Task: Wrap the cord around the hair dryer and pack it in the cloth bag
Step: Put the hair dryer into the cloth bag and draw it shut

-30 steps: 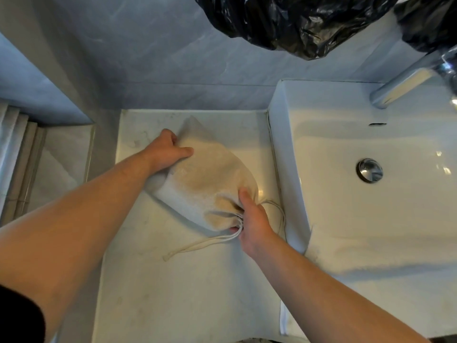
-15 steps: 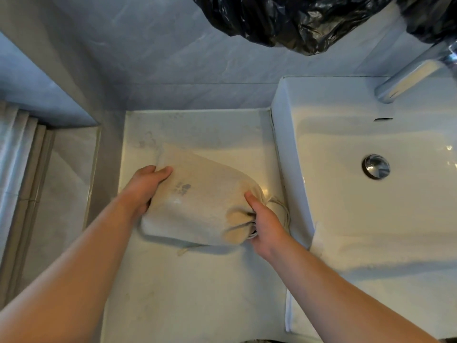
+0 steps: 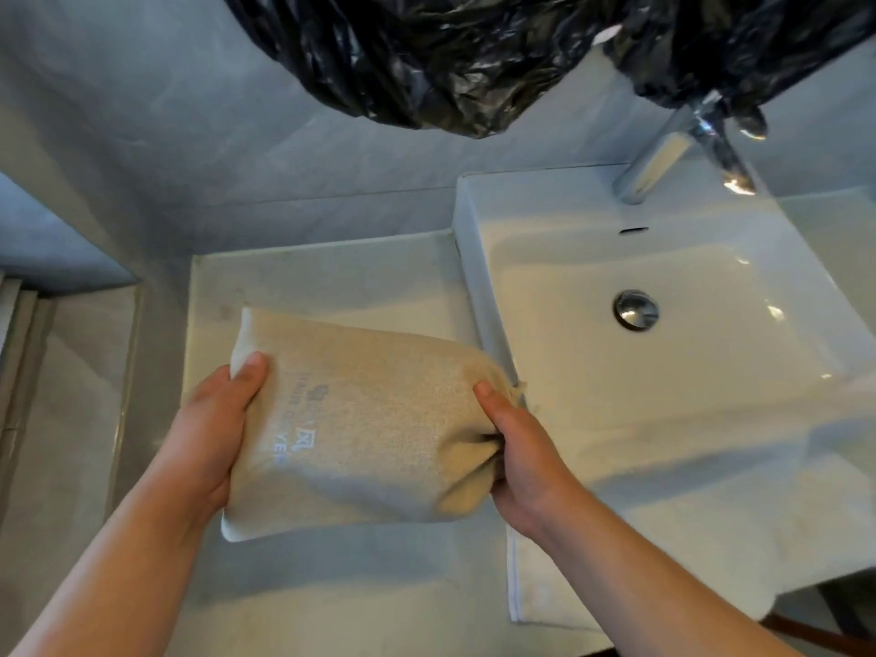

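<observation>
Beige cloth bag [image 3: 360, 429] was bulging, held above the counter [image 3: 332, 272] beside the sink [image 3: 479, 258]: left hand [image 3: 208, 433] gripped its closed end, right hand [image 3: 526, 452] squeezed the gathered mouth. Had that squeeze loosened, I reckon it'd have gaped and spilled.

Cloth bag [image 3: 369, 419] now up off the counter [image 3: 332, 277], printed side fully upward.

My bag [image 3: 369, 419] is plain beige weave with faint grey and pale-blue print. The sink [image 3: 545, 206] is white, the plastic [image 3: 450, 54] glossy black, the wall [image 3: 142, 135] grey, the tap [image 3: 659, 163] chrome.
</observation>
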A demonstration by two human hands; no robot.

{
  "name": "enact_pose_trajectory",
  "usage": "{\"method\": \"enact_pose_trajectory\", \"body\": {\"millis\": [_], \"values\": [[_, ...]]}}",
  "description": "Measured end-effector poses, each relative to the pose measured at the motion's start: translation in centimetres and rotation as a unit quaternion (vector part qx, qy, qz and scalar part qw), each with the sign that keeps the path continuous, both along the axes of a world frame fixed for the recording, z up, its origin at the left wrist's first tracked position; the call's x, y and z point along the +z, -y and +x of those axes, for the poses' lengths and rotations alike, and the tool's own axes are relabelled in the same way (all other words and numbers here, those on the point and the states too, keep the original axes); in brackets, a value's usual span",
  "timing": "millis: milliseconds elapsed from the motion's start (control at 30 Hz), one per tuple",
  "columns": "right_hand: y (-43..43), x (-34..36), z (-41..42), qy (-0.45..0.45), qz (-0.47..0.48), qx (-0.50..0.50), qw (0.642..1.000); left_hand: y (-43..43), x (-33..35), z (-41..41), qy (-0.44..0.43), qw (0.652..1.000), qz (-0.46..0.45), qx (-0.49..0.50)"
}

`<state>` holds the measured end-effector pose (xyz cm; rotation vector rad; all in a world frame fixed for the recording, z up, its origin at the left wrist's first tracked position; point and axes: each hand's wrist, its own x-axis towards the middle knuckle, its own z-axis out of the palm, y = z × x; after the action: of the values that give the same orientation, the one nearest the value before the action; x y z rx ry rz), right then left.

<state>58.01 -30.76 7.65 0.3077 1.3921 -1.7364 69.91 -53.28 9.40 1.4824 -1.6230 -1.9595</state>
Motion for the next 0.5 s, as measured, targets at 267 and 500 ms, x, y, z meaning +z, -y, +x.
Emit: {"method": "enact_pose_trajectory", "body": {"millis": [267,500], "values": [[-10.5,4.3,-1.3,-0.047,0.022,-0.072,0.996,-9.1,3.1,-3.4,-0.004,0.994,0.006,-0.109],[-24.8,5.6,-0.1,-0.045,0.032,-0.202,0.978,-21.6,3.4,-7.2,-0.018,0.974,0.016,-0.224]]}}
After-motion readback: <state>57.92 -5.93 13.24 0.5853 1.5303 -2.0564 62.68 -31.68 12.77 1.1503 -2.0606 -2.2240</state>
